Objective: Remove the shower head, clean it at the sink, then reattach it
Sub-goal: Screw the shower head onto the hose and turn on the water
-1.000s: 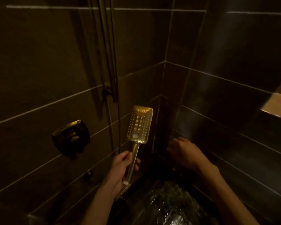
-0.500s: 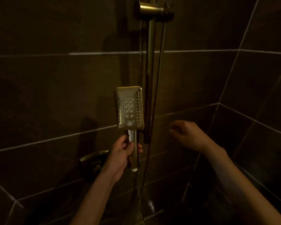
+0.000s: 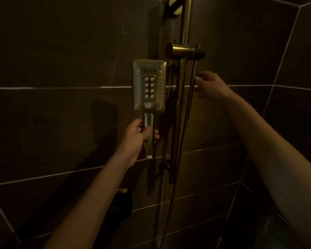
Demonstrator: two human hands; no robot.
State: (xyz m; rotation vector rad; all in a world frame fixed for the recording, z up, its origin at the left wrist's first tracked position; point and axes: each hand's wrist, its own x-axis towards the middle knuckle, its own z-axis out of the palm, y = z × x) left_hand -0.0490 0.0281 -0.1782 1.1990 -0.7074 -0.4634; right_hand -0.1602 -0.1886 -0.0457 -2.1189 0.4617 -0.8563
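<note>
A brass rectangular shower head (image 3: 149, 85) with a nozzle face stands upright, detached from its hose, its handle gripped by my left hand (image 3: 136, 135). It is just left of the vertical brass slide rail (image 3: 178, 114). The holder bracket (image 3: 184, 51) sits on the rail above and to the right of the head. A dark hose (image 3: 186, 123) hangs down from the bracket's right end. My right hand (image 3: 209, 85) is raised beside the hose just below the bracket, fingers loosely curved; the hand is blurred and I cannot tell if it touches the hose.
Dark brown wall tiles with pale grout lines fill the view. A wall valve handle (image 3: 121, 203) shows low, partly behind my left forearm. The shower corner runs down the right side. Light is very dim.
The view rose from the shower floor to the rail. My left hand lifted the shower head up near the bracket. My right hand rose from low by the corner to the hose.
</note>
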